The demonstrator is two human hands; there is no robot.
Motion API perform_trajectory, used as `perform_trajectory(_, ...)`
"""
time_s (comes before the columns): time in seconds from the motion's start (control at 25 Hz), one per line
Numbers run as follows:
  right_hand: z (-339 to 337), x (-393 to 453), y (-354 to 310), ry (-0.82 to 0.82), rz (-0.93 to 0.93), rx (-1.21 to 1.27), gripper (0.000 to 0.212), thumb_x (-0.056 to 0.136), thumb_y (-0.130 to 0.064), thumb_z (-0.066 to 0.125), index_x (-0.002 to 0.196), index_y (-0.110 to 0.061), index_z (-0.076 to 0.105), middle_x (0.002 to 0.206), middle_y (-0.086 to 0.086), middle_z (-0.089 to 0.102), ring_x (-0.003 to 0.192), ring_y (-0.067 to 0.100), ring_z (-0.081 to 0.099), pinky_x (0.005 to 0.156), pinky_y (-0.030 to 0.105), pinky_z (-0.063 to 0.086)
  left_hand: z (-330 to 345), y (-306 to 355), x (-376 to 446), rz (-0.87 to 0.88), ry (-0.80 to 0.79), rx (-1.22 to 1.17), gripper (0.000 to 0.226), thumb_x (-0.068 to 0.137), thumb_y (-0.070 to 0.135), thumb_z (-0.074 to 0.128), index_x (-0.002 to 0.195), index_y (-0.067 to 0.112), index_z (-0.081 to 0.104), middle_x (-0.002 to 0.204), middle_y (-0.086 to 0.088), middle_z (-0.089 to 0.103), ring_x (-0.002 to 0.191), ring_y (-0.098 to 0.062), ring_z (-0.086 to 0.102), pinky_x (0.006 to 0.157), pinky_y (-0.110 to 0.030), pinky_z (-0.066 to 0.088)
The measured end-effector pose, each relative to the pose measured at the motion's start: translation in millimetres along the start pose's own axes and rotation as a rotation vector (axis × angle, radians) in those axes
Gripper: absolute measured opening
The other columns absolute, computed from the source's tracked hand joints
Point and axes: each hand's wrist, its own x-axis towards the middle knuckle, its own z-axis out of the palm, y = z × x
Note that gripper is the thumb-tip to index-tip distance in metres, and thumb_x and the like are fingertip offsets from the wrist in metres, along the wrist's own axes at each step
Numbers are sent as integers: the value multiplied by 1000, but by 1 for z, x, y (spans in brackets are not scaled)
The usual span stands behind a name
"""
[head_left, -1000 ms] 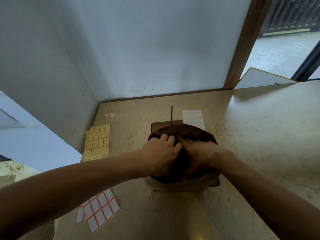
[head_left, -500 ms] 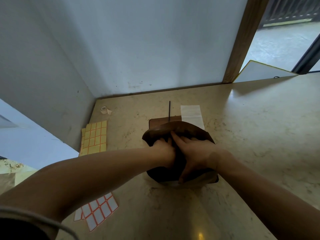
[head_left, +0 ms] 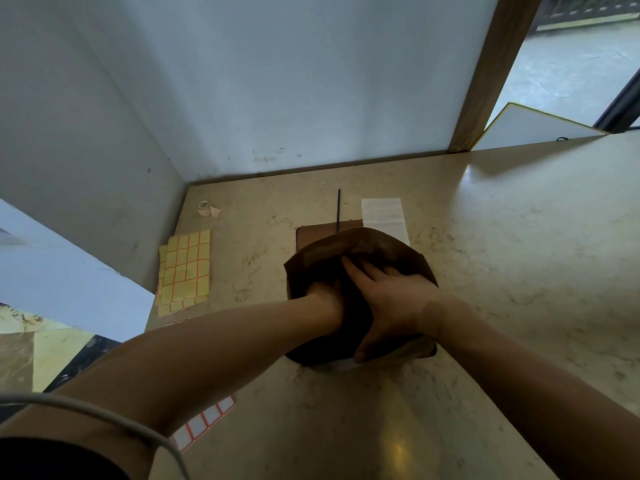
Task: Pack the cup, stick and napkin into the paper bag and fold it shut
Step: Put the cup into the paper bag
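A dark brown paper bag [head_left: 414,259] stands open on the beige counter [head_left: 502,237] in front of me. My left hand [head_left: 323,296] reaches down into the bag's mouth, its fingers hidden inside. My right hand [head_left: 391,299] spreads over the bag's right side, thumb on the near rim and fingers over the far one, gripping the paper. Behind the bag, a thin black stick [head_left: 338,209] lies on the counter, and a white napkin [head_left: 382,213] lies flat to its right. I see no cup.
A flat brown sheet [head_left: 315,233] lies just behind the bag. Yellow label sheets [head_left: 185,268] and a small tape roll [head_left: 204,206] lie by the left wall. White labels [head_left: 204,420] lie under my left forearm. A wooden post [head_left: 485,71] rises at the back right.
My left hand has gone from on top of the bag down into it. The bag's mouth has widened. My right hand has spread further across the rim.
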Motion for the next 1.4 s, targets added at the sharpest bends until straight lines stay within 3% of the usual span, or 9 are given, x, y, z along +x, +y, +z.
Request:
perform_trajectory(0.12,0,0,0,-10,-4,6,140,51,-75,71,147,-30,-21,161,-1,-6,147,28,4,115,48,22,4,3,1,1,1,166,55,101,39,32,152,21,16,157,-9,21,144,-29,18,117,-46,12)
perform_trajectory(0.24,-2,0,1,-26,6,11,139,53,-74,71,147,-31,-22,161,-2,-8,147,27,1,116,49,22,13,1,7,-9,-11,219,59,101,40,33,153,22,9,160,-8,13,146,-29,12,117,-46,11)
perform_trajectory(0.36,-2,1,1,-30,12,4,139,52,-75,70,147,-32,-21,161,-2,-8,147,27,1,115,49,23,9,3,2,47,40,120,64,101,40,35,153,18,3,161,-10,6,146,-32,8,118,-47,13)
perform_trajectory(1.08,-4,0,-2,-67,50,-21,136,53,-74,71,148,-33,-18,161,-1,-9,147,29,2,114,50,24,14,12,-1,111,48,164,72,98,51,36,153,21,1,161,-9,3,146,-32,5,116,-50,9)
perform_trajectory(1.28,-4,-2,-2,-71,43,-20,134,56,-72,71,148,-33,-18,161,-1,-12,147,28,-1,115,48,23,-1,3,-15,120,60,109,76,95,52,43,153,24,3,161,-9,3,145,-35,9,115,-49,16)
perform_trajectory(1.4,-4,-3,-2,-74,39,-12,135,55,-72,72,148,-33,-18,160,-2,-12,147,28,0,115,46,23,-16,-4,-30,109,68,34,84,86,51,59,151,22,14,153,-13,21,132,-36,34,103,-46,37)
